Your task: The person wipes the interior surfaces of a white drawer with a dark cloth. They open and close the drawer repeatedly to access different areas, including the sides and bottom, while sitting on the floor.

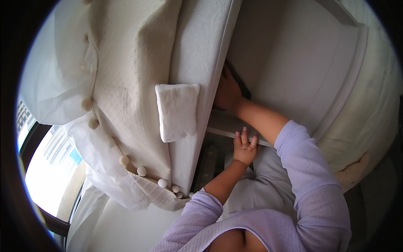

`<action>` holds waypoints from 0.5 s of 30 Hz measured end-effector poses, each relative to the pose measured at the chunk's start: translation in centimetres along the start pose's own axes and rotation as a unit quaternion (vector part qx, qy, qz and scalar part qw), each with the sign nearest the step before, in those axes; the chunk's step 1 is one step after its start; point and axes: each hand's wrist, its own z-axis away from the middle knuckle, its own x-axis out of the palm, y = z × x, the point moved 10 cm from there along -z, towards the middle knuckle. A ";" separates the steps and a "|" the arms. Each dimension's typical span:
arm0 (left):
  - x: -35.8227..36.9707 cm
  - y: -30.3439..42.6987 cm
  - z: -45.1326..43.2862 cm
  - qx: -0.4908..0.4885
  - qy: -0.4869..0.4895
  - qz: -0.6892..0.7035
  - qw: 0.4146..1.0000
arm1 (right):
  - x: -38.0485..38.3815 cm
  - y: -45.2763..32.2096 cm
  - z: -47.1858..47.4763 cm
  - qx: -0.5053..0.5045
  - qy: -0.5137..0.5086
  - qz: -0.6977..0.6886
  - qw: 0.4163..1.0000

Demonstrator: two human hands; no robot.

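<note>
My left hand (245,149) curls its fingers over the thin front edge (220,132) of a pale open drawer, or drawer-like compartment; the thumb is hidden. Deeper inside, my right hand (229,93) reaches into the shadow beneath the overhanging top. It touches a dark, flat-looking object (241,82), whose kind I cannot make out. Shadow hides the fingers, so whether they grip it is unclear. On the light grey top (201,50), left of my right hand, lies a folded white cloth pad (178,112).
A cream knit blanket (126,78) with pom-pom trim covers the left part of the top. Sheer white curtain (104,176) hangs beside a window (50,170). The compartment's raised rim (343,104) curves along the right, with pale fabric (374,104) beyond. My lap (267,186) is close below.
</note>
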 end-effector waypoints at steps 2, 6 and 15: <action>-0.4 0.2 -0.5 0.002 0.000 0.002 1.000 | 3.2 -2.1 2.7 -0.081 -0.082 -0.006 0.993; -2.4 0.2 -1.3 0.004 0.031 0.005 1.000 | 3.0 -3.3 5.3 -0.212 -0.136 -0.011 0.968; -2.2 -0.2 -1.4 -0.013 0.037 0.002 0.999 | 1.4 7.1 22.2 -0.297 -0.233 0.051 0.924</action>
